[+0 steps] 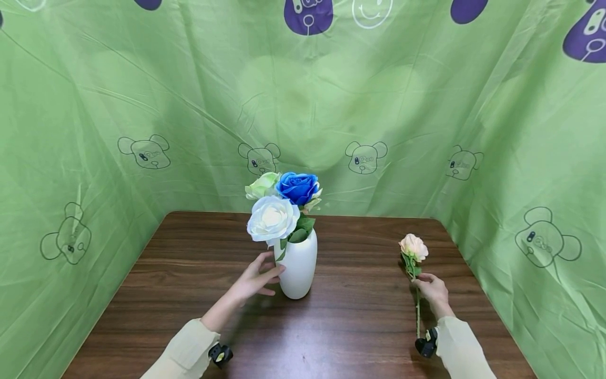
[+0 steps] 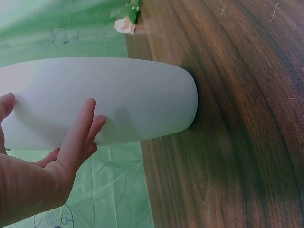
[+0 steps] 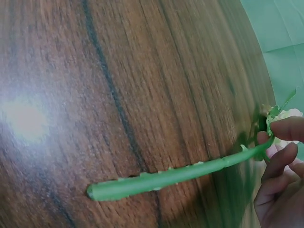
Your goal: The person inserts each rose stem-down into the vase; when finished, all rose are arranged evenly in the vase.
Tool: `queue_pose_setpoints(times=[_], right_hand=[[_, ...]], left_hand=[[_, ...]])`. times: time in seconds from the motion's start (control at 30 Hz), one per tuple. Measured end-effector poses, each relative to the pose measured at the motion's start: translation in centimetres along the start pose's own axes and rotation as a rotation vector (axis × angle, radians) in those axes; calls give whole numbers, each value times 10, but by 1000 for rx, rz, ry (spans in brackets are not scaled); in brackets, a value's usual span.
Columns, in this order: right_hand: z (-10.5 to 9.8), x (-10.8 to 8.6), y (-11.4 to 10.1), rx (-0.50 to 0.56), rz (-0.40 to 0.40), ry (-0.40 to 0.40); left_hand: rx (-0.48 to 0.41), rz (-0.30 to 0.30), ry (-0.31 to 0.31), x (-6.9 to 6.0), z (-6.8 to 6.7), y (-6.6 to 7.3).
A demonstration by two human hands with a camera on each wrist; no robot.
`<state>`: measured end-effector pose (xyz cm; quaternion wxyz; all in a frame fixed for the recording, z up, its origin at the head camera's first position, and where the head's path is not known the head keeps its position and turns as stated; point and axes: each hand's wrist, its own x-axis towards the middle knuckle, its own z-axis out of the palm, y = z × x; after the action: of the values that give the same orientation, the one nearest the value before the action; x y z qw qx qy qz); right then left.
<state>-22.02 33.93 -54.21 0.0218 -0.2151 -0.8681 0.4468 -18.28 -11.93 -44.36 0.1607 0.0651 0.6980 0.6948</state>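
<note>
A white vase (image 1: 299, 268) stands upright on the wooden table, holding a blue rose (image 1: 297, 188), a pale blue-white rose (image 1: 272, 219) and a light green flower (image 1: 262, 186). Beside its left side is my left hand (image 1: 255, 279), fingers spread and relaxed around the wall; whether they touch is hard to tell. Over at the right, my right hand (image 1: 433, 290) pinches the stem of a pale pink flower (image 1: 414, 247) just below its leaves. In the right wrist view the green stem (image 3: 166, 181) runs from those fingertips toward the camera, its cut end low over the table.
The dark wooden table (image 1: 360, 295) is bounded at the back and sides by a green curtain (image 1: 331, 95) printed with bear figures. Each wrist wears a small black camera.
</note>
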Motion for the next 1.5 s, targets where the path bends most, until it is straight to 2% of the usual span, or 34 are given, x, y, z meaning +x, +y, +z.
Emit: queue_pose_setpoints(times=[0.13, 0.23, 0.4, 0.5, 0.57, 0.7, 0.73, 0.83, 0.87, 1.07, 1.1, 1.13, 1.17, 1.23, 1.37, 1.4, 1.47, 1.5], right_hand=[[2, -4, -5, 41, -25, -24], [5, -7, -11, 149, -39, -73], [16, -7, -14, 334, -113, -98], [25, -2, -8, 374, -190, -85], [35, 13, 7, 411, -248, -67], [52, 39, 23, 399, -338, -8], [57, 48, 31, 425, -376, -9], [59, 52, 25, 472, -442, -46], [54, 42, 13, 516, -479, -95], [59, 47, -2, 633, -618, -184], [66, 60, 5, 619, -634, -163], [68, 62, 4, 639, -653, -176], [64, 56, -6, 667, -663, -202], [68, 62, -8, 693, -698, -226], [76, 73, -15, 724, -725, -213], [83, 83, -9, 722, -750, -199], [85, 82, -20, 749, -789, -202], [79, 67, -36, 783, -793, -213]], left_hand=[[2, -5, -14, -7, 4, 12], [2, -6, -13, -9, 5, 16], [-3, -2, -4, -2, 1, 3], [-6, 0, -3, 2, -1, -3], [-2, 8, -6, 1, -1, -2], [2, 5, -15, -6, 2, 11], [4, 5, -16, -6, 3, 11], [4, -5, -20, -9, 4, 15], [4, -4, -21, -9, 4, 16], [7, -4, -24, -8, 4, 15], [6, -4, -24, -8, 4, 15], [5, -5, -24, -8, 4, 15], [4, -5, -24, -8, 3, 14], [4, -5, -24, -8, 3, 14], [5, -6, -22, -8, 3, 14], [5, -5, -20, -8, 3, 14], [3, -6, -19, -8, 3, 14], [2, -7, -18, -8, 3, 14]])
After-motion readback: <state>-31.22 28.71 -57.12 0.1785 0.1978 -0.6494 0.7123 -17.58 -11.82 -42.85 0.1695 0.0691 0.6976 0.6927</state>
